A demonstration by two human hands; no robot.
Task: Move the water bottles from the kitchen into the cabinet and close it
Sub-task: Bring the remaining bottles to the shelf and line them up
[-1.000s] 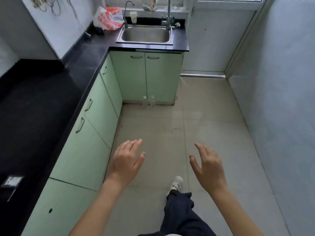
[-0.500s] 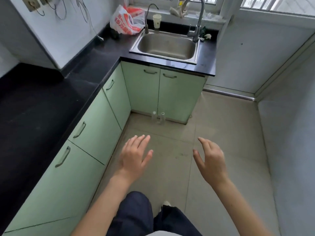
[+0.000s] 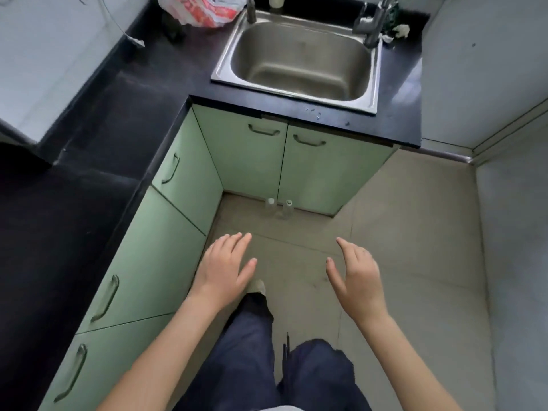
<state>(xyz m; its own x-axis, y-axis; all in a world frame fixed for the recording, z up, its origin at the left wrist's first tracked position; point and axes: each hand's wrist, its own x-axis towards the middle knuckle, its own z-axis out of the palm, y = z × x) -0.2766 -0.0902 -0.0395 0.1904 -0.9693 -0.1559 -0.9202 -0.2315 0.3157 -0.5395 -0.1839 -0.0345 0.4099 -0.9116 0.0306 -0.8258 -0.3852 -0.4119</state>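
Observation:
Two small clear water bottles stand side by side on the floor against the sink cabinet: the left bottle (image 3: 270, 206) and the right bottle (image 3: 287, 208). Behind them are the shut pale green doors of the sink cabinet, the left door (image 3: 250, 161) and the right door (image 3: 323, 176), each with a dark handle near its top. My left hand (image 3: 225, 269) and my right hand (image 3: 354, 275) hover over the floor, fingers spread and holding nothing, well short of the bottles.
A steel sink (image 3: 299, 59) sits in the black L-shaped counter (image 3: 118, 114). A red and white plastic bag (image 3: 201, 8) lies at the back. More green cabinet doors (image 3: 154, 253) line the left side. A wall (image 3: 516, 262) bounds the right. My legs (image 3: 267, 366) stand on the tiled floor.
I have walked closer to the sink cabinet; the bottles and the cabinet doors look larger and nearer. Both hands stay open and raised in front of me.

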